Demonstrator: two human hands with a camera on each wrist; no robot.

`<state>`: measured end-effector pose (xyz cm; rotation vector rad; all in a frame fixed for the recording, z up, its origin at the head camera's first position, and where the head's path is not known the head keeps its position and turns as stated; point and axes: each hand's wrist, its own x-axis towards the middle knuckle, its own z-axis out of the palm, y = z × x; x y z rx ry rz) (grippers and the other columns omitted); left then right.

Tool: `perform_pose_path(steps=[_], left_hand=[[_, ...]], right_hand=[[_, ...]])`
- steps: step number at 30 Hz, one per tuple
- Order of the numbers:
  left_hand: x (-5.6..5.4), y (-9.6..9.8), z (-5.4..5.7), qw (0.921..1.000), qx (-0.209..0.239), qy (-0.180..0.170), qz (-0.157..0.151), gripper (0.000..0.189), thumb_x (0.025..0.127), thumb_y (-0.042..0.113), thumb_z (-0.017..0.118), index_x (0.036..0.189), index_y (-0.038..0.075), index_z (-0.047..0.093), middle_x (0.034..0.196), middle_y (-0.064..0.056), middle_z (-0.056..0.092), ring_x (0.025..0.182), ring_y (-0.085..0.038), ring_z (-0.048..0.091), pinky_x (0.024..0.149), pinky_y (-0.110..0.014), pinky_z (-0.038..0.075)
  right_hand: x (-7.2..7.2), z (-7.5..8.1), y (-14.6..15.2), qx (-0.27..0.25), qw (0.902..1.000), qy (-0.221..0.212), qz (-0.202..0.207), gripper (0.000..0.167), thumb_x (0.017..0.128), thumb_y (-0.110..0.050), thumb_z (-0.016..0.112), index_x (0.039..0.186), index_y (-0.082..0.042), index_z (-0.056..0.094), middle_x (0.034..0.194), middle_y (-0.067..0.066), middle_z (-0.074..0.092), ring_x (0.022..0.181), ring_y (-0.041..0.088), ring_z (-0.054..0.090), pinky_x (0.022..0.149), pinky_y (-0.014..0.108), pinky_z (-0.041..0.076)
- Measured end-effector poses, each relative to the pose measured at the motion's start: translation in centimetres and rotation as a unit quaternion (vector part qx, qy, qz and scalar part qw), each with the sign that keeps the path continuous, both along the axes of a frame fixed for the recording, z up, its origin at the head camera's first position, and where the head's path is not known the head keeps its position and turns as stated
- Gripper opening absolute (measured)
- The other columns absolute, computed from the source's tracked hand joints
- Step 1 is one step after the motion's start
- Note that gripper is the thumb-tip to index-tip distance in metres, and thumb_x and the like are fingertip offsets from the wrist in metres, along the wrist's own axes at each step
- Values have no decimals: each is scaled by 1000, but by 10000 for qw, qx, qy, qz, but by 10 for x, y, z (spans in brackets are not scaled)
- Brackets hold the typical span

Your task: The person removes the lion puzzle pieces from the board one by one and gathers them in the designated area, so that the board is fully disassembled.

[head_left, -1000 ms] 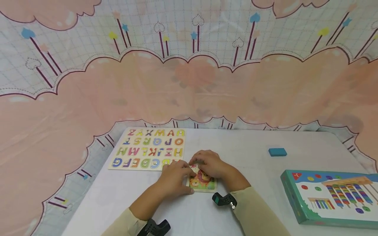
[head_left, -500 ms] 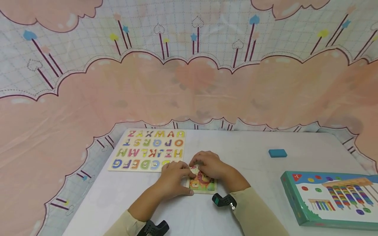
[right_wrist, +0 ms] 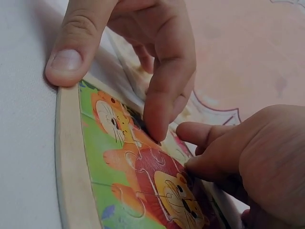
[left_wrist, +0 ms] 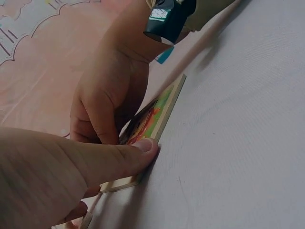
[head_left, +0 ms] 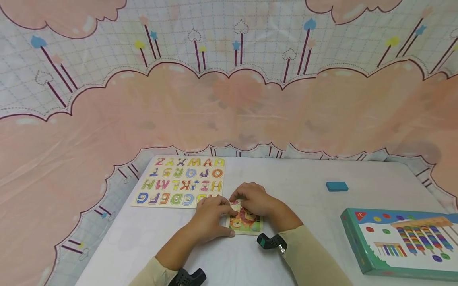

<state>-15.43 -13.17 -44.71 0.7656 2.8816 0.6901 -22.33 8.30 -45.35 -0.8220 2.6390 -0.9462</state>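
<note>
A small framed jigsaw puzzle (head_left: 247, 225) with lions on a green ground lies in front of me. My left hand (head_left: 212, 216) holds it at the left, thumb on the near corner of the frame and index fingertip on the picture. My right hand (head_left: 255, 200) is bent over the far right part, thumb and index finger close together at a pale pink puzzle piece (head_left: 236, 205). In the right wrist view the lion face (right_wrist: 178, 195) and joined pieces show between both hands. The puzzle's far edge is largely hidden by my fingers.
An alphabet board (head_left: 179, 182) with colourful letters lies just beyond my left hand, at the left. A blue block (head_left: 336, 186) sits farther back on the right. A large green-edged toy box (head_left: 404, 242) stands on the white table (head_left: 307, 254) at the right.
Both hands stay at the puzzle with almost no movement. The whole head view shifts very slightly.
</note>
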Motion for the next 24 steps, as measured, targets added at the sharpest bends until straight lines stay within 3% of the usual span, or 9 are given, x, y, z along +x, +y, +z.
perform_pose_path(steps=[13,24], left_hand=[[2,2,3,9999,-39,97,-89,49,78,38,96,123,26,81,120,7,59,121,-22,51,117,-56,34],[5,2,7,9993,39,299,-235,54,77,32,97,127,18,81,125,-5,65,124,-31,55,115,-58,38]], right_hand=[[2,1,1,-116,9999,1,-103,29,91,-2,77,111,-23,79,117,-8,73,126,25,55,118,59,27],[2,-1,-2,-243,9991,-208,-264,18,95,-15,79,105,-29,74,101,-17,69,124,24,54,121,58,21]])
